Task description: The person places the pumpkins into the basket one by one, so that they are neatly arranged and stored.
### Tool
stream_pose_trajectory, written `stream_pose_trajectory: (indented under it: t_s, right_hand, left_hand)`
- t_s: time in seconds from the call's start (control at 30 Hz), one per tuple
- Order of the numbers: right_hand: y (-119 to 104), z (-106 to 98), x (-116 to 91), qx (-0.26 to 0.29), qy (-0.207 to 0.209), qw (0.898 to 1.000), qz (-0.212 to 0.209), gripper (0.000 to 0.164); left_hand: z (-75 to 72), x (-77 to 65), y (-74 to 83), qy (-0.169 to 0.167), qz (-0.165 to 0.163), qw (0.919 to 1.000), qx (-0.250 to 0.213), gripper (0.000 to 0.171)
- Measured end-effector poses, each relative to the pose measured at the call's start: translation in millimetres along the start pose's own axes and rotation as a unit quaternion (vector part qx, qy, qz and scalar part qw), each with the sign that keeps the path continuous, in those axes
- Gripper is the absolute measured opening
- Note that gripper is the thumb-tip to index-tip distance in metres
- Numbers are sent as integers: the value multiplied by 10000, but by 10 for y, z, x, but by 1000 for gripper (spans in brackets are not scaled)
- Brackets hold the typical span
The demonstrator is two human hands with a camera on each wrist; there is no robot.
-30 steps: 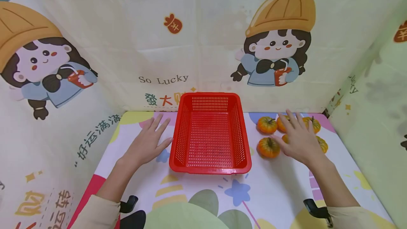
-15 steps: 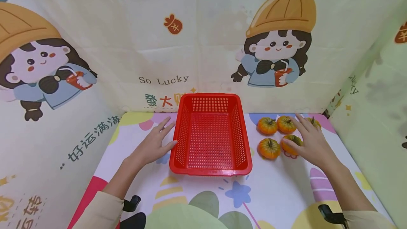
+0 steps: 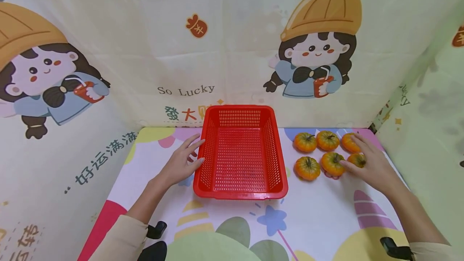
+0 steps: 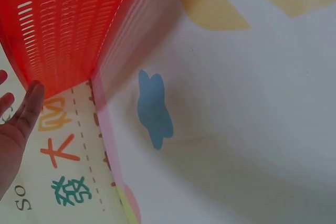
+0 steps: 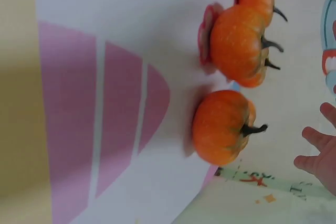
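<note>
A red perforated plastic basket (image 3: 239, 160) stands upright at the middle of the table. Beside its left rim is my left hand (image 3: 180, 164), fingers spread and relaxed, with the tips right at the rim. In the left wrist view the thumb and fingertips show near the basket wall (image 4: 63, 30). Several small orange pumpkins (image 3: 307, 168) lie in two rows right of the basket. My right hand (image 3: 375, 168) hovers over the rightmost ones, its fingers spread, partly covering the back right pumpkin (image 3: 349, 143) and the front right pumpkin (image 3: 356, 159). It holds nothing; a dark-stemmed pumpkin (image 5: 220, 127) sits below it in the right wrist view.
The table (image 3: 308, 208) wears a white cloth with coloured prints. A patterned cloth wall (image 3: 239, 51) rises close behind the basket and pumpkins, with further cloth walls at the left and right.
My right hand has moved right across the pumpkins, uncovering the middle ones. My left hand has shifted slightly right, up to the basket's rim. The basket and pumpkins stay in place.
</note>
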State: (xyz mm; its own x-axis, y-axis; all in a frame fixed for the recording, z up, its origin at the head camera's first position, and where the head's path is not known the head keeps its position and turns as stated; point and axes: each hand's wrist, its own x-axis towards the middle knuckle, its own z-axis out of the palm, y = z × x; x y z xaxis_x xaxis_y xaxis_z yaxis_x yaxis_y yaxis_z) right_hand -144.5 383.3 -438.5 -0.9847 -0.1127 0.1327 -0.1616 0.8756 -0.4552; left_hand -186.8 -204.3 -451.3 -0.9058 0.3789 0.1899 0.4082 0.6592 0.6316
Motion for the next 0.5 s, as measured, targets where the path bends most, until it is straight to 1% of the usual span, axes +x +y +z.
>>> stream_pose_trajectory:
  t_s: [0.13,0.23,0.37,0.5]
  right_hand:
    - [142,-28,-32,233,82,9996,168,97]
    - [237,-36,-59,387,146,9991,130,99]
    - [329,-30,-113,420,141,9989,145,102]
    - [421,-6,-159,501,158,9984,198,100]
  left_hand:
    - [22,17,-8,39,-60,9998,-185,65]
    - [29,23,-3,36,-126,9994,-333,64]
    - [38,23,-7,28,-215,9981,-580,60]
    - [46,18,-25,32,-303,9969,-732,55]
